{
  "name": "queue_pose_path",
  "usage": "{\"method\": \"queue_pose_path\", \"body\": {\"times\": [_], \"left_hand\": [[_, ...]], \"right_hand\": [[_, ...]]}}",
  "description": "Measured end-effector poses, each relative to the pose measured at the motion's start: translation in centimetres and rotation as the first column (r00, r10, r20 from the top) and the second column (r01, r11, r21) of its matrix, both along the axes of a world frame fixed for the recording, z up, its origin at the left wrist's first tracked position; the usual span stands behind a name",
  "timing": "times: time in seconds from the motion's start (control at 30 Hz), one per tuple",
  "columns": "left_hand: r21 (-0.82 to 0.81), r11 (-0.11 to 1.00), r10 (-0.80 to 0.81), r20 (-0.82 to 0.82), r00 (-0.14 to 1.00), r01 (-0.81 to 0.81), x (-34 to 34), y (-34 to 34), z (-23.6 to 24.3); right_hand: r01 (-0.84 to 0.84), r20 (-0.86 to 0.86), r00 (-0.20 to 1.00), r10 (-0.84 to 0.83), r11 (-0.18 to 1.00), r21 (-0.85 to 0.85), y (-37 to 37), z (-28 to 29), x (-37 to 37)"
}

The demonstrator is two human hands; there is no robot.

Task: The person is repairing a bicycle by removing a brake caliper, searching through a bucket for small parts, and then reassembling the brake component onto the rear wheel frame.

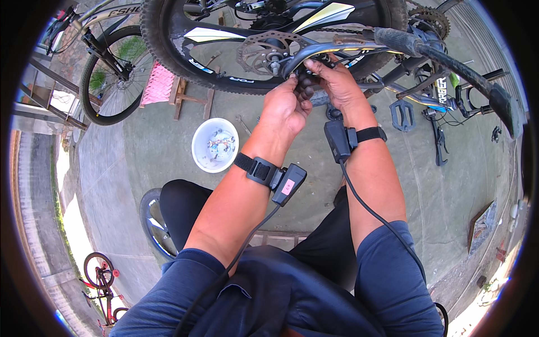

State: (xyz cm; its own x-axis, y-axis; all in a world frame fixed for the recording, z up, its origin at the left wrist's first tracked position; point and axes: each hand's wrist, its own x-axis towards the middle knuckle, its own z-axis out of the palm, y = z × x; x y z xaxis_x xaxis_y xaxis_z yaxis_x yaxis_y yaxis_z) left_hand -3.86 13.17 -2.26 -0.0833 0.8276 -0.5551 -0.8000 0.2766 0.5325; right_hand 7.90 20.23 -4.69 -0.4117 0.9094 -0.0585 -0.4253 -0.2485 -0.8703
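Observation:
An upturned bicycle's wheel (160,48) with a black tyre fills the top of the view. A drilled metal brake disc (247,56) sits at its hub, beside the dark frame tube (317,49). Just right of the disc, under the tube, my left hand (289,104) has its fingers curled and its thumb up against the frame end. My right hand (338,84) meets it from the other side, thumb and fingers pinched near the same spot. The fingertips are darkly smudged. Whatever small part lies between them is hidden.
A white bucket (197,154) with metal parts in it stands left of my forearm. On the right lie a black pedal (402,116) and a brake lever (439,147). A wooden stool with pink webbing (159,84) and another bicycle (87,84) are at upper left.

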Motion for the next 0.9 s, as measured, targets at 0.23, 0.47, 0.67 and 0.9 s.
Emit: {"method": "queue_pose_path", "body": {"times": [0.23,0.47,0.67,0.9], "left_hand": [[-0.002,1.000,0.025,-0.016,1.000,-0.025,0.2,0.3,-0.3],[0.002,0.998,0.063,-0.086,0.994,-0.063,0.8,0.2,-0.2],[0.024,0.997,0.079,-0.142,0.987,-0.076,1.1,0.3,-0.2],[0.015,0.997,0.083,-0.172,0.982,-0.082,1.2,0.4,-0.8]], "right_hand": [[0.018,0.004,1.000,-0.018,1.000,-0.010,-0.4,0.5,-0.1],[0.022,0.006,1.000,-0.022,1.000,-0.012,-0.4,0.5,0.0],[0.045,0.002,0.999,-0.045,0.999,0.022,-0.4,0.5,-0.1],[-0.001,0.166,0.986,-0.022,0.990,0.141,-0.4,0.0,0.4]]}}
